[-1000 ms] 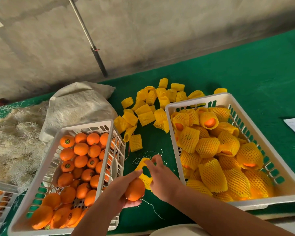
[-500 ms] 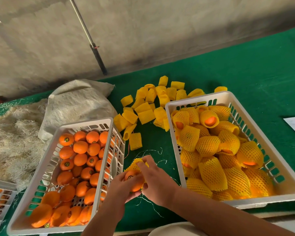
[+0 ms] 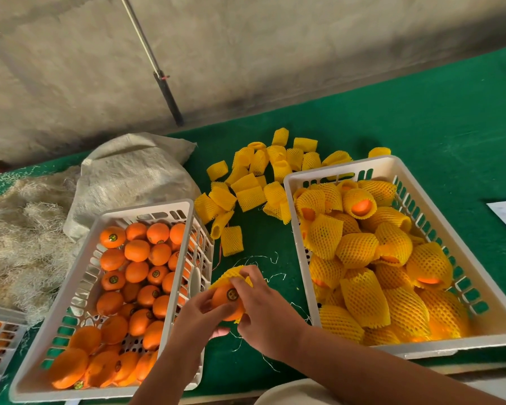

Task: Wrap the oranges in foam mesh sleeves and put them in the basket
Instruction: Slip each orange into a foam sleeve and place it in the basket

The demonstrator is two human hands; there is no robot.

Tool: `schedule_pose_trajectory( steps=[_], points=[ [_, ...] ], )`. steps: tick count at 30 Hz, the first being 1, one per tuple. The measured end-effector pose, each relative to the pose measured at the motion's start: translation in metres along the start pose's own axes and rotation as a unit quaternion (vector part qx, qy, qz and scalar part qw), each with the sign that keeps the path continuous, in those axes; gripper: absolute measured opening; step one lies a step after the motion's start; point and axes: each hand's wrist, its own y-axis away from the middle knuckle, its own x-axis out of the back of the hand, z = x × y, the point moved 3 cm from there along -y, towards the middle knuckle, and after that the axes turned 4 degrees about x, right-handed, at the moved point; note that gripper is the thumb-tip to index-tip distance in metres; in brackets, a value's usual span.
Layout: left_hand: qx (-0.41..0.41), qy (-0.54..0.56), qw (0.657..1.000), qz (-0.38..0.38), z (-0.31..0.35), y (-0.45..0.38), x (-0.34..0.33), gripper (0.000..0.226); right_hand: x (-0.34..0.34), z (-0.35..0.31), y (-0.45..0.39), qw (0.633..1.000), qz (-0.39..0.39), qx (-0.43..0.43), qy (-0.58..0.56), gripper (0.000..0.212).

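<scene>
1. One head-worn, wide-angle view looks forward and steeply down on the green table.
2. It sits close above both hands, at the bottom centre.
3. A grey wall fills the top; straight edges bend.

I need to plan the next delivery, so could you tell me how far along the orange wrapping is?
Done: the right basket is piled with sleeved oranges. In hand: the left hand holds an orange while the right hand pulls a foam sleeve over it; it is only partly covered. Left: the left basket is full of bare oranges, and loose sleeves wait on the table.
</scene>
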Motion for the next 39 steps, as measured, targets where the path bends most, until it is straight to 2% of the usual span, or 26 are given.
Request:
schedule_pose_trajectory(
  steps=[2, 6, 9, 13, 14, 16, 17, 19, 21, 23, 27, 34, 39],
  points=[
    [-0.048, -0.06, 0.995, 0.064, 0.003, 0.003, 0.001, 0.055, 0.003, -0.004, 0.001, 1.0, 0.01, 0.001, -0.004, 0.072],
    [-0.131, -0.158, 0.957, 0.207, 0.007, 0.011, 0.002, 0.052, 0.002, -0.019, 0.005, 0.999, 0.014, 0.041, -0.014, 0.067],
    [-0.145, -0.151, 0.948, 0.238, 0.005, 0.01, -0.002, 0.055, 0.003, -0.02, 0.006, 0.998, 0.008, 0.054, -0.013, 0.065],
    [-0.177, -0.134, 0.941, 0.256, 0.006, 0.01, 0.0, 0.037, 0.01, -0.019, 0.008, 0.995, 0.009, 0.093, -0.02, 0.048],
    [-0.192, -0.142, 0.935, 0.261, 0.007, 0.011, 0.001, 0.039, 0.013, -0.019, 0.009, 0.994, 0.029, 0.103, -0.027, 0.04],
    [-0.22, -0.176, 0.922, 0.267, 0.008, 0.013, 0.001, 0.053, 0.022, -0.016, 0.01, 0.987, 0.114, 0.092, -0.068, 0.024],
    [-0.23, -0.186, 0.917, 0.266, 0.009, 0.015, 0.001, 0.059, 0.027, -0.012, 0.009, 0.98, 0.162, 0.067, -0.093, 0.027],
    [-0.258, -0.199, 0.91, 0.256, 0.011, 0.018, -0.004, 0.062, 0.032, -0.005, 0.003, 0.972, 0.199, -0.002, -0.126, 0.058],
    [-0.301, -0.222, 0.895, 0.243, 0.013, 0.021, -0.01, 0.062, 0.03, -0.001, -0.005, 0.976, 0.121, -0.072, -0.168, 0.098],
    [-0.329, -0.255, 0.88, 0.23, 0.013, 0.023, -0.017, 0.07, 0.023, 0.0, -0.007, 0.971, 0.045, -0.103, -0.212, 0.114],
    [-0.307, -0.304, 0.873, 0.225, 0.01, 0.021, -0.027, 0.079, 0.009, 0.002, -0.005, 0.968, 0.037, -0.122, -0.215, 0.113],
    [-0.29, -0.29, 0.877, 0.25, 0.006, 0.021, -0.033, 0.076, 0.007, 0.009, -0.002, 0.962, 0.126, -0.168, -0.176, 0.097],
    [-0.269, -0.299, 0.883, 0.241, 0.002, 0.025, -0.037, 0.064, 0.011, 0.015, -0.003, 0.96, 0.128, -0.179, -0.171, 0.099]
  ],
)
